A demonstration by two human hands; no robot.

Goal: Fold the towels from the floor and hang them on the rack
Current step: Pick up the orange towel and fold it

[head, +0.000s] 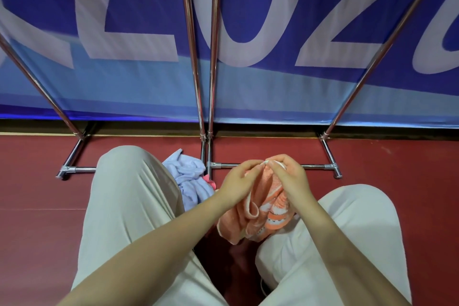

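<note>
An orange towel [260,211] with a white pattern hangs bunched between my knees. My left hand [239,181] and my right hand [289,176] pinch its top edge, fingertips close together, just above the floor. A crumpled light-blue towel [191,176] lies on the red floor by my left knee, with a bit of pink cloth [210,180] showing at its right side. The chrome rack [198,57] stands in front of me; only its poles and floor bars show, its top rails are out of view.
My two knees in beige trousers [129,194] flank the towels. A blue banner [273,32] with large pale letters hangs behind the rack poles. The rack's base bar [310,166] crosses the red floor [37,194] just beyond my hands.
</note>
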